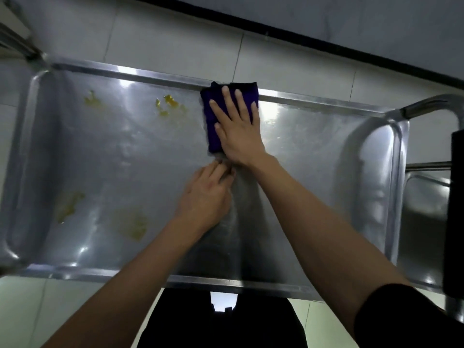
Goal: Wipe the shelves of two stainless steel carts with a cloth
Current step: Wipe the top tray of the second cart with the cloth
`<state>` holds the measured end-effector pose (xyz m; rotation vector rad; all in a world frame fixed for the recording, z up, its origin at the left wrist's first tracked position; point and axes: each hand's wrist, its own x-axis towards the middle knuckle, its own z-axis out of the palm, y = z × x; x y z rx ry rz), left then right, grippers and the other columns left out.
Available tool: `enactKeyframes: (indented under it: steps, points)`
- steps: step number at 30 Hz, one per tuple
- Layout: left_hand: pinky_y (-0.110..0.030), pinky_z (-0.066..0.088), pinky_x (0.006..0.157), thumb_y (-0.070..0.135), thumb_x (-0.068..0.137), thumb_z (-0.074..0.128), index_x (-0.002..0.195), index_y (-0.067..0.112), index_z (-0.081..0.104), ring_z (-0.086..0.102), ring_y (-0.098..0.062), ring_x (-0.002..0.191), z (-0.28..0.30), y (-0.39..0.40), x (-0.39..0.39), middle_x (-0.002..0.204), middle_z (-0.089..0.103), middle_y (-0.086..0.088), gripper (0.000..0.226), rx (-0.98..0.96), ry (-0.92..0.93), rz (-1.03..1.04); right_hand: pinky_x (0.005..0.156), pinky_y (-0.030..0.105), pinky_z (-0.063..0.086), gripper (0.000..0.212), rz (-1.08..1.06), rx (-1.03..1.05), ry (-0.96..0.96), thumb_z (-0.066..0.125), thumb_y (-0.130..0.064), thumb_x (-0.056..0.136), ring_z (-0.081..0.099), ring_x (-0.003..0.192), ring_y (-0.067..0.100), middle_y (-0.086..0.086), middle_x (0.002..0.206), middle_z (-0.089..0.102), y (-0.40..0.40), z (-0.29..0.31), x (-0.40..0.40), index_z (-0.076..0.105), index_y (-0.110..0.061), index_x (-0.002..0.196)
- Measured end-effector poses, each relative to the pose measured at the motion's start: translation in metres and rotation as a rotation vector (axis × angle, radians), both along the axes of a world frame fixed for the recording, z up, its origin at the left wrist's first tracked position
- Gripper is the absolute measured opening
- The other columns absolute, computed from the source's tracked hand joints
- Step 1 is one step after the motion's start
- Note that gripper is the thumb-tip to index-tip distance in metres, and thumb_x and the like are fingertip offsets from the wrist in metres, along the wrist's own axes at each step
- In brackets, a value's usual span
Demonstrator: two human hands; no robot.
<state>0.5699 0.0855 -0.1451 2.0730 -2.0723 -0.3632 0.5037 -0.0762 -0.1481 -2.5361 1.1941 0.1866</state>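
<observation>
A stainless steel cart's top shelf fills the view, its rim running all round. My right hand lies flat, fingers spread, on a folded dark purple cloth pressed against the shelf at its far rim. My left hand rests on the shelf just below the cloth, fingers curled toward its near corner; whether they pinch it is unclear. Yellow smears mark the shelf: two patches near the far rim and two paler ones at the near left.
The cart's tubular handle curves off the right end, with part of a lower shelf visible beneath it. A dark object stands at the right edge. Pale floor tiles surround the cart, and a dark band runs along the wall's base.
</observation>
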Motion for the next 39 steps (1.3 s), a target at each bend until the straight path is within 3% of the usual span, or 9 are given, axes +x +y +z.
enactKeyframes:
  steps: [4, 10, 17, 22, 27, 29, 33, 39]
  points:
    - [-0.038, 0.035, 0.106, 0.019, 0.083, 0.069, 0.130, 0.009, 0.064, 0.044, -0.028, 0.130, -0.004, 0.000, 0.006, 0.139, 0.056, -0.012, 0.048, 0.014, -0.010, -0.016, 0.123, 0.050, -0.004, 0.054, 0.043, 0.041, -0.023, 0.023, -0.036, 0.108, -0.012, 0.154, 0.022, 0.000, 0.168, -0.007, -0.006, 0.003, 0.007, 0.012, -0.031, 0.160]
    - [-0.039, 0.042, 0.099, 0.016, 0.083, 0.068, 0.124, 0.007, 0.067, 0.051, -0.030, 0.126, 0.009, -0.006, -0.002, 0.132, 0.059, -0.013, 0.042, 0.043, -0.042, -0.006, 0.123, 0.047, -0.006, 0.055, 0.026, 0.027, -0.021, 0.022, -0.036, 0.108, -0.013, 0.154, 0.020, 0.000, 0.168, -0.009, -0.014, 0.004, -0.023, 0.009, -0.029, 0.161]
    - [-0.045, 0.043, 0.084, 0.022, 0.091, 0.058, 0.095, 0.007, 0.071, 0.053, -0.032, 0.105, 0.032, -0.035, -0.029, 0.109, 0.061, -0.010, 0.020, 0.123, -0.073, 0.077, 0.124, 0.048, -0.005, 0.056, -0.185, 0.002, -0.048, 0.024, -0.037, 0.106, -0.011, 0.154, 0.019, 0.000, 0.168, -0.008, -0.040, 0.002, -0.128, 0.010, -0.030, 0.160]
    - [-0.044, 0.043, 0.085, 0.023, 0.091, 0.054, 0.102, 0.009, 0.072, 0.055, -0.029, 0.111, 0.036, -0.080, -0.116, 0.120, 0.064, -0.009, 0.025, 0.035, 0.018, -0.106, 0.123, 0.050, -0.005, 0.056, -0.300, -0.007, -0.029, 0.024, -0.037, 0.107, -0.012, 0.154, 0.021, 0.001, 0.168, -0.010, -0.063, 0.001, -0.206, 0.007, -0.031, 0.160]
    - [-0.038, 0.037, 0.091, 0.030, 0.096, 0.041, 0.103, 0.014, 0.069, 0.046, -0.025, 0.120, 0.029, -0.102, -0.178, 0.124, 0.056, -0.003, 0.033, 0.177, -0.058, -0.156, 0.124, 0.050, -0.006, 0.056, -0.479, -0.030, -0.006, 0.023, -0.037, 0.107, -0.013, 0.154, 0.021, 0.001, 0.168, -0.012, -0.083, 0.003, -0.280, 0.005, -0.030, 0.160]
    - [-0.040, 0.037, 0.098, 0.030, 0.096, 0.043, 0.114, 0.013, 0.067, 0.042, -0.028, 0.131, 0.028, -0.099, -0.181, 0.132, 0.054, -0.006, 0.035, 0.207, -0.085, -0.173, 0.124, 0.050, -0.005, 0.057, -0.502, -0.042, -0.007, 0.022, -0.037, 0.107, -0.013, 0.154, 0.020, 0.000, 0.168, -0.012, -0.089, 0.004, -0.297, 0.006, -0.031, 0.160]
    - [-0.048, 0.027, 0.118, 0.033, 0.098, 0.042, 0.147, 0.009, 0.044, 0.019, -0.035, 0.151, 0.031, -0.094, -0.185, 0.159, 0.031, -0.014, 0.054, 0.322, -0.088, -0.225, 0.124, 0.050, -0.003, 0.057, -0.495, -0.084, -0.001, 0.022, -0.037, 0.106, -0.011, 0.154, 0.021, 0.001, 0.168, -0.010, -0.093, 0.002, -0.304, 0.006, -0.030, 0.160]
    - [-0.052, 0.018, 0.123, 0.050, 0.097, 0.039, 0.156, 0.007, 0.025, -0.002, -0.035, 0.154, 0.026, -0.092, -0.188, 0.166, 0.008, -0.015, 0.074, 0.425, -0.112, -0.252, 0.124, 0.050, -0.003, 0.057, -0.524, -0.070, -0.010, 0.023, -0.037, 0.106, -0.007, 0.154, 0.021, 0.001, 0.168, -0.005, -0.073, -0.003, -0.311, 0.010, -0.030, 0.160]
